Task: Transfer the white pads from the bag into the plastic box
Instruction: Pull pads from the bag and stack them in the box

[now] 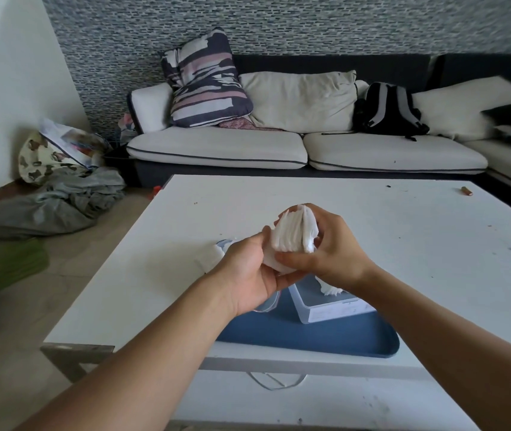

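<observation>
Two hands meet over the white desk point(403, 231), both on one stack of white pads point(294, 233). We note the left hand point(248, 275) sits under and to the left of the stack, palm up, thumb pressed vs. the stack's left edge; its grip is half closed, cupping the lower pads. The right hand point(332, 247) wraps the stack from the right, fingers curled round the far side, thumb across the bottom front; grip closed firm on the pads. Stack is held on edge, layers fanned at the top, clear of the desk.

Below the hands, a blue tray point(310, 334) lies at the desk's near edge. The plastic box point(332, 309) stands on it, approx. under the right wrist, w/ a bit of white material point(330, 289) sticking out of its top. A clear rounded piece point(271, 303) shows just left of the box, under the left hand; we cannot tell what it is. Crumpled pale wrapping point(213, 253), poss. the bag, lies on the desk left of the left hand.
</observation>
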The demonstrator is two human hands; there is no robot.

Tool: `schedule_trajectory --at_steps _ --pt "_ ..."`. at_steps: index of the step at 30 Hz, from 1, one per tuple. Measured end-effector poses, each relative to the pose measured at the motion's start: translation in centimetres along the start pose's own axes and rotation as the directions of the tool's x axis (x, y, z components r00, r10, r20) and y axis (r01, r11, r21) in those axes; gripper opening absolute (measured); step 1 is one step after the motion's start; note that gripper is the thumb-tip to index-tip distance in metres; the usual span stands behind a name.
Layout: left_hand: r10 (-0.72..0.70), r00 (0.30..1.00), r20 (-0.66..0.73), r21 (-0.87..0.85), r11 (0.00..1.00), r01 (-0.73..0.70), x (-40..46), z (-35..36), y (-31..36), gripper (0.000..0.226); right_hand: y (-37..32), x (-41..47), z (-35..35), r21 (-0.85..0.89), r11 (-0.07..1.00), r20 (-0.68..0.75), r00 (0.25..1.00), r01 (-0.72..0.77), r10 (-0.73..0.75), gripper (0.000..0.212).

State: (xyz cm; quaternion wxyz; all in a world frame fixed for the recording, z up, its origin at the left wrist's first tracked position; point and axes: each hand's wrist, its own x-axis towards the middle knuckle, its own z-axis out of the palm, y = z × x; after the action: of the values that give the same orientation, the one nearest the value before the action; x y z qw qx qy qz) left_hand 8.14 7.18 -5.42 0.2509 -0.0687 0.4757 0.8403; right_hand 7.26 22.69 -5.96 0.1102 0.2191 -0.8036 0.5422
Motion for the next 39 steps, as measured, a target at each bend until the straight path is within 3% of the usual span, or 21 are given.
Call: schedule_trajectory --at_steps 4,7,9,13,16,21,26,31,39 --pt "0.010 0.998 -0.066 -0.025 1.000 -0.011 0.4 -0.2 0.1 0.045 -0.2 0.1 -0.5 -0.002 1.000 0.006 1.000 -0.001 0.001 0.045" --pt "0.019 0.995 -0.095 -0.001 1.000 -0.019 0.6 -0.3 0.1 0.046 -0.4 0.2 -0.7 -0.148 0.988 0.087 0.996 0.047 -0.034 0.051" --pt "0.024 0.998 -0.063 0.026 0.999 -0.022 0.6 -0.2 0.0 0.046 -0.5 0.1 -0.3 -0.250 0.966 0.117 0.992 0.066 -0.038 0.053" --pt "0.023 1.000 -0.010 0.049 0.999 -0.022 0.5 0.1 -0.2 0.055 -0.5 0.0 0.3 -0.277 0.959 0.120 0.992 0.066 -0.034 0.057" --pt "0.002 0.999 0.050 0.087 0.996 -0.006 0.1 -0.1 0.0 0.058 -0.4 0.0 0.0 -0.256 0.966 0.149 0.989 0.045 -0.006 0.058" --pt "0.017 0.987 0.157 0.123 0.992 -0.037 -0.7 -0.2 0.2 0.041 -0.9 -0.2 -0.2 -0.079 0.997 0.147 0.989 -0.015 0.026 0.052" --pt "-0.011 0.981 0.192 0.148 0.989 -0.018 -0.7 -0.1 -0.2 0.044 -0.6 -0.3 0.1 0.021 0.999 0.191 0.981 -0.035 0.030 0.063" --pt "0.026 0.983 0.184 0.137 0.989 -0.052 -0.5 -0.1 -0.1 0.064 -0.9 -0.3 0.1 0.056 0.998 0.087 0.996 -0.016 0.011 0.072" --pt "0.012 0.979 0.201 0.112 0.993 -0.035 -0.5 -0.1 0.1 0.062 -0.9 -0.2 0.6 0.082 0.996 0.006 1.000 -0.019 0.018 0.074"
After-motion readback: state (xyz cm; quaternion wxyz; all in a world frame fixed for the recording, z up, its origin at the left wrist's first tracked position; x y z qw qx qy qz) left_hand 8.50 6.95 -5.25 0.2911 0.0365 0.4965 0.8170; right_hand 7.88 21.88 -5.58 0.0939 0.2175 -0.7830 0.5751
